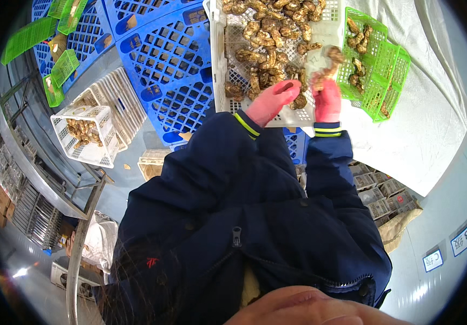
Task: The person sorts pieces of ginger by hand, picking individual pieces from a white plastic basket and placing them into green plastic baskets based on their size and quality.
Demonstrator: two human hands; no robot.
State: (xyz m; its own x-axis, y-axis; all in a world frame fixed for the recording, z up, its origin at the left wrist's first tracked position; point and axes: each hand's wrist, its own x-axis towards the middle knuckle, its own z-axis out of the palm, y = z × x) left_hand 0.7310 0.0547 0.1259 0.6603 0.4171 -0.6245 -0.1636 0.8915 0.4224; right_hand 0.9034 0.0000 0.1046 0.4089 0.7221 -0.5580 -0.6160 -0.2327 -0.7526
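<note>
My right hand (326, 102), in a pink glove, grips a brown, matsutake-like mushroom (334, 57) above the right rim of a white plastic crate (273, 121). That mushroom and the fingertips are blurred. Over the crate's near side is my left hand (273, 102), also gloved in pink, with its fingers curled and a dark gap between them. Right beside it lies a mushroom (298, 102); whether the hand touches it is unclear. Many similar mushrooms (272, 28) fill the far part of the crate. Green plastic baskets (373, 96) to the right hold several more.
White sheeting (404, 150) spreads under the green baskets. Blue plastic pallets (172, 61) lie left of the crate. Farther left stand a white basket of mushrooms (83, 152), stacked white crates (121, 105) and a metal frame (80, 252). Packed grey baskets (379, 191) sit low at right.
</note>
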